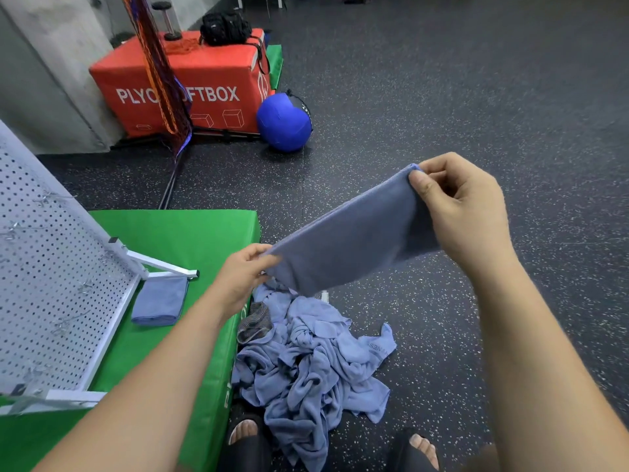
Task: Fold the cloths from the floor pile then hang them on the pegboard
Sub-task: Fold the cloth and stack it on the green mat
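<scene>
Held above the floor pile (306, 362), the half-folded blue cloth (350, 240) stretches lengthwise between left hand (243, 267) and right hand (459, 206), each pinching one end; the pegboard (51, 284) stands leftward, nearer the left hand.

Reaching forward with 2 bare forearms; pinching the cloth (350, 240) with left hand (243, 270) low, with right hand (459, 206) raised higher, with curled fingers (442, 164).
</scene>
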